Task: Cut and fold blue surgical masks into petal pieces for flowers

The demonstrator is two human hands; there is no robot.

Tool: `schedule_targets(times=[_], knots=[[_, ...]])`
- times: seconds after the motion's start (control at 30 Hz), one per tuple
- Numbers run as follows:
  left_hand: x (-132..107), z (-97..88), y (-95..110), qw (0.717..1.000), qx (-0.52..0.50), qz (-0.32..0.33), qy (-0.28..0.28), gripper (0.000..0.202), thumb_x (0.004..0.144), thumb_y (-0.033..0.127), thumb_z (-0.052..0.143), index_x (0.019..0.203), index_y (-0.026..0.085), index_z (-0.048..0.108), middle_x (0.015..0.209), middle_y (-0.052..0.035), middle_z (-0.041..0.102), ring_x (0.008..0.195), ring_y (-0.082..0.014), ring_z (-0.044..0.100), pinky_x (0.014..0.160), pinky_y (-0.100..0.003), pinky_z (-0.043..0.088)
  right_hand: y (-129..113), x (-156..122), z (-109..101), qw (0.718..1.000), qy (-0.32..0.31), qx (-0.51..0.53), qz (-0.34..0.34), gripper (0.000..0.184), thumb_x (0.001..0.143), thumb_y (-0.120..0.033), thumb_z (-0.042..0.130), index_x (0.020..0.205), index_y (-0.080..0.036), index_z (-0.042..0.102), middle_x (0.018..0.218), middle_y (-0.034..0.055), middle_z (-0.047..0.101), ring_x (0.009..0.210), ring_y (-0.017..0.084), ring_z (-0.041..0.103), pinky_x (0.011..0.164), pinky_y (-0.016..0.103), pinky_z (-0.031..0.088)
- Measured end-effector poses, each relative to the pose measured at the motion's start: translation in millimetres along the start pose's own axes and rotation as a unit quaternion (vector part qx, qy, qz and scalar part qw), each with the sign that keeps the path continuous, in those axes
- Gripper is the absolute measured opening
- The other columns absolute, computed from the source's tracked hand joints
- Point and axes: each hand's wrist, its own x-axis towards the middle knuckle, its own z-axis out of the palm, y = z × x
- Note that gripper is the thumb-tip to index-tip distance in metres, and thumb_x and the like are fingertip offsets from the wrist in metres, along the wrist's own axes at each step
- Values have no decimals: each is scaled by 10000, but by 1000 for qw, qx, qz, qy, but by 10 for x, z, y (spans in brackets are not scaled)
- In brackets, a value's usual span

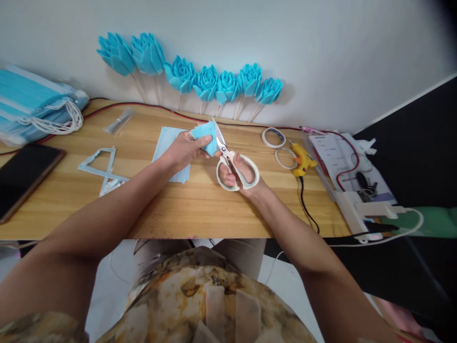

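Item: blue folded piece, a small wad of thin non-woven sheet, held above the far middle of the table just in front of the wall. Holder: left hand, its fingers pinched on the piece's left half, thumb on the near face and the others behind. Tool: scissors, white-handled, with the blades pointing up and away against the right edge of the piece; how far apart the blades stand cannot be told. Right hand: fingers threaded through both loops and closed on the handles. Handling, as a judgement: very light, soft and limp, not fragile and not slippery, but the layers seem apt to fan apart or bend away from a blade, so a firm pinch across all layers close to the blades, with the fingertips out of their path, looks the sound hold. Under the left wrist: a flat pale-blue sheet. To the left: offcut strips, a clear packet of thin wires, a dark phone and a stack of blue face masks. Against the wall: a row of blue fabric flowers on sticks. To the right: two tape rolls, a yellow glue gun and a white power strip.
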Motion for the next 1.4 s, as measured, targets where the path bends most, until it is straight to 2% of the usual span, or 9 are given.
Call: schedule_targets(times=[0.2, 0.4, 0.53, 0.67, 0.8, 0.93, 1.07, 1.3, 1.4], knots=[[3, 0, -3, 999, 3, -4, 34, 401, 750, 516, 862, 805, 153, 699, 759, -43, 755, 689, -146, 713, 621, -235, 578, 1, 8, -7, 1000, -4, -4, 9, 623, 735, -699, 779, 1018, -179, 584, 604, -77, 515, 450, 44, 335, 384, 233, 230], [-2, 46, 50, 997, 23, 27, 68, 392, 833, 526, 791, 761, 162, 663, 670, -10, 703, 606, -129, 671, 584, -244, 559, 7, -9, -12, 998, -54, -2, 10, 654, 790, -752, 690, 1103, -186, 585, 679, -43, 568, 507, 80, 445, 458, 246, 341], [-23, 58, 58, 996, 47, 43, 56, 380, 830, 519, 791, 748, 164, 682, 668, -15, 708, 606, -124, 661, 564, -230, 539, 19, 4, -38, 997, -77, 3, 4, 630, 826, -752, 648, 1110, -194, 575, 675, -46, 559, 531, 100, 488, 481, 255, 383], [-45, 80, 55, 997, 64, 30, 36, 394, 791, 529, 814, 738, 160, 688, 674, -13, 699, 614, -122, 647, 591, -240, 557, 24, 15, -60, 998, -63, -6, 8, 560, 892, -722, 581, 1107, -206, 569, 697, -36, 575, 539, 104, 480, 488, 262, 396], [-41, 90, 32, 996, 72, 35, 37, 388, 789, 522, 815, 734, 157, 697, 697, -12, 695, 632, -112, 642, 610, -235, 567, 24, 19, -57, 998, -62, 1, 0, 564, 859, -726, 626, 1074, -207, 573, 722, -29, 583, 557, 104, 489, 495, 262, 411], [-25, 84, -8, 996, 71, 23, 49, 360, 797, 506, 811, 805, 156, 724, 726, -17, 707, 644, -118, 647, 590, -234, 566, 18, 22, -34, 999, -37, 9, 2, 546, 881, -706, 614, 1078, -199, 580, 688, -44, 554, 527, 89, 445, 470, 250, 380], [-16, 69, -30, 997, 60, 17, 42, 364, 798, 510, 811, 809, 156, 725, 734, -22, 716, 644, -118, 654, 570, -220, 558, 4, 16, -17, 1000, -5, 3, 20, 547, 898, -687, 608, 1112, -183, 590, 640, -59, 511, 491, 73, 368, 415, 238, 288], [-16, 60, -5, 998, 43, 10, 41, 383, 766, 506, 843, 760, 150, 700, 675, -9, 697, 573, -104, 623, 540, -218, 553, 25, 31, -34, 1000, -9, 9, 8, 634, 737, -721, 758, 1029, -183, 590, 588, -87, 511, 431, 40, 316, 370, 228, 217], [-17, 63, -6, 998, 47, 10, 46, 385, 783, 501, 835, 757, 145, 692, 677, -14, 697, 572, -105, 630, 550, -220, 555, 41, 41, -39, 1000, -7, 6, 6, 662, 720, -721, 771, 1041, -172, 586, 585, -90, 510, 425, 38, 327, 359, 229, 189]])
